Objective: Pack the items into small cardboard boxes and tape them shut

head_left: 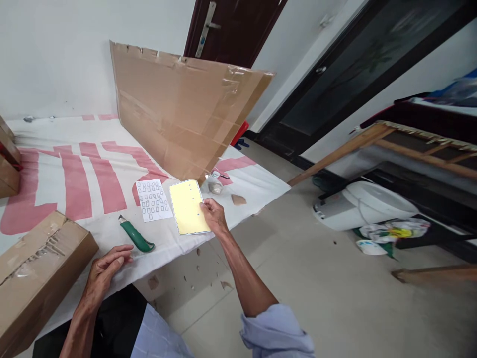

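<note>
My right hand (214, 217) grips the right edge of a pale yellow card (187, 209) with a scalloped border and a few small marks. The card is over the front part of the table, beside a white sheet (152, 199) covered in small drawn rectangles. My left hand (110, 267) rests at the table's front edge, fingers stretched out and holding nothing. Just beyond its fingertips lies a green utility knife (136, 235), its dark tip pointing away to the left.
A large cardboard panel (179, 109) stands upright on the cloth-covered table (179, 256). One cardboard box (40, 278) sits at the near left. Behind the card are a small clear-wrapped item (215, 185) and a cardboard scrap (238, 199). A white bucket (367, 206) lies tipped at right.
</note>
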Motion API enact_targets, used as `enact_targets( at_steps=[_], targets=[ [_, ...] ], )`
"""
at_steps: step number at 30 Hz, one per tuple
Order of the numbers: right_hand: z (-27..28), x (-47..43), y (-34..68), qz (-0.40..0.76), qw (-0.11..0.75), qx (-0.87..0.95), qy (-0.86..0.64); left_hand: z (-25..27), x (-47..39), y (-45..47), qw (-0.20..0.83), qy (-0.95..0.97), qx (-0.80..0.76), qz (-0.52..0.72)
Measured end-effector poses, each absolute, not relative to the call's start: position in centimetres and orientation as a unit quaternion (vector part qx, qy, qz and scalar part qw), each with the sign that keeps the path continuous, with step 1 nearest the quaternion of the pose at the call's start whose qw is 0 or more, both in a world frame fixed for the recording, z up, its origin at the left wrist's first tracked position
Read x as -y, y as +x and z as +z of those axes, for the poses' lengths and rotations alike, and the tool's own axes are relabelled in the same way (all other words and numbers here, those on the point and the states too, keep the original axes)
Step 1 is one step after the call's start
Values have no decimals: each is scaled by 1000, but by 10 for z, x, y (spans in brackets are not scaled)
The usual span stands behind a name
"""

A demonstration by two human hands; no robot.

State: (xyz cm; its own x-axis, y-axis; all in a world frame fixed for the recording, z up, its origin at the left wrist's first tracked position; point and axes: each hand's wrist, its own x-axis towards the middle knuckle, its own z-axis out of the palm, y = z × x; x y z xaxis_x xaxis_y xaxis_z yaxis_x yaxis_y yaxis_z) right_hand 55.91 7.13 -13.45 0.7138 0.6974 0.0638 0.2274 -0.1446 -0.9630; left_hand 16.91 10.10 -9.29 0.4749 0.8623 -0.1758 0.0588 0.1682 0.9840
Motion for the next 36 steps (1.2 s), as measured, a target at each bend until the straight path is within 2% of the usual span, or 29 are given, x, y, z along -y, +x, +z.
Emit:
enact_targets(
  at_steps=[12, 24, 36],
  targets=[
    [-143, -121, 554, 353, 563, 301, -684, -99, -102, 167, 644, 570, -400, 318],
    [-147, -153, 549, 389, 621, 269, -625, -107, -104, 165, 626, 600, -384, 318],
    [-146, -184, 513, 487, 554, 333, -587, -114, -105, 164, 621, 606, -370, 332]
  ],
)
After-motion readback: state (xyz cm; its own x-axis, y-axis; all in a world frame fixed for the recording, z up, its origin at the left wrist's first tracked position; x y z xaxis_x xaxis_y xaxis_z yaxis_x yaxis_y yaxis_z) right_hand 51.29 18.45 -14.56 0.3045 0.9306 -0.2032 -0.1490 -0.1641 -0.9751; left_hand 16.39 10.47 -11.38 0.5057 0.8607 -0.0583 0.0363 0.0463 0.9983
